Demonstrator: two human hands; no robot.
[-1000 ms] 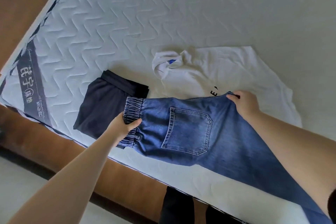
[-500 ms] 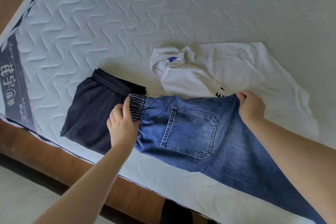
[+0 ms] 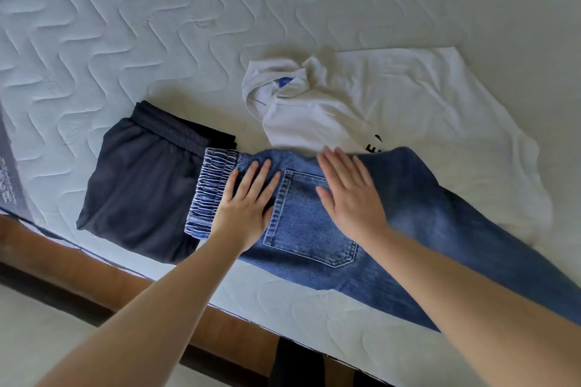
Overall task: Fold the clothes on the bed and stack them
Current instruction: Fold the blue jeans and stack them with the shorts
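Note:
Blue jeans (image 3: 418, 223) lie flat on the mattress (image 3: 157, 25), doubled leg over leg, back pocket up, elastic waistband at the left. My left hand (image 3: 248, 198) rests flat on them just right of the waistband, fingers spread. My right hand (image 3: 349, 192) lies flat across the pocket's upper right. The waistband overlaps a folded dark navy garment (image 3: 138, 185) at the left. A white T-shirt (image 3: 408, 116) with black lettering lies spread behind the jeans, its lower edge under them.
The mattress's near edge runs diagonally above a brown wooden bed frame (image 3: 94, 273). A grey label strip (image 3: 9, 173) marks the mattress's left side. The jeans' legs run off toward the lower right.
Both hands let go of the jeans' waistband and top edge and now press flat on the denim. The jeans have settled onto the mattress, overlapping the dark garment.

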